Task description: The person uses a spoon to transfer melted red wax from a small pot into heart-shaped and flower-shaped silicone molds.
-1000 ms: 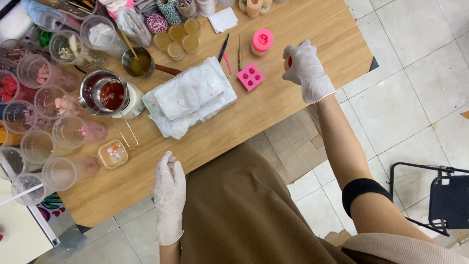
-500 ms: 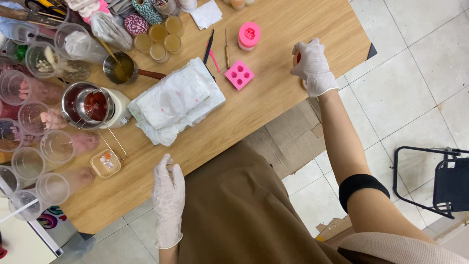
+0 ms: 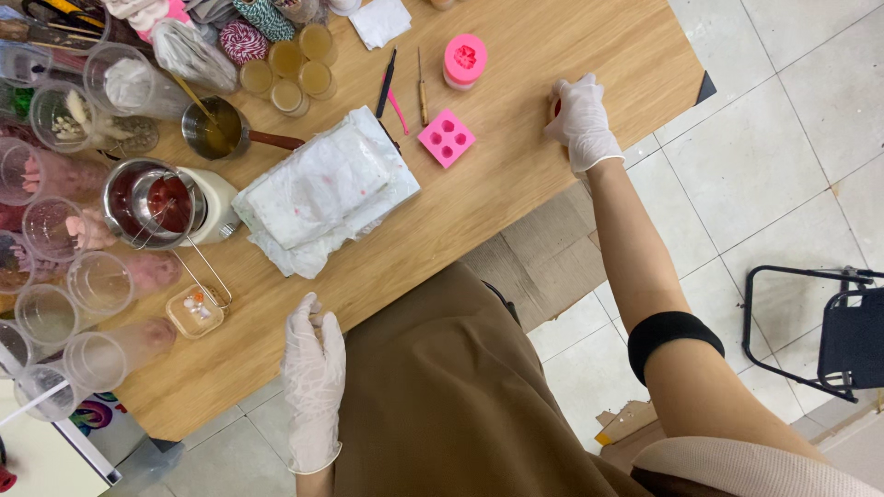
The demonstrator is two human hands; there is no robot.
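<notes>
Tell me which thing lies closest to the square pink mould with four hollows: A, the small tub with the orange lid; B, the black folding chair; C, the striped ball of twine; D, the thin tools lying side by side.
D: the thin tools lie just up and left of the square pink mould; the other three are much farther off.
</notes>
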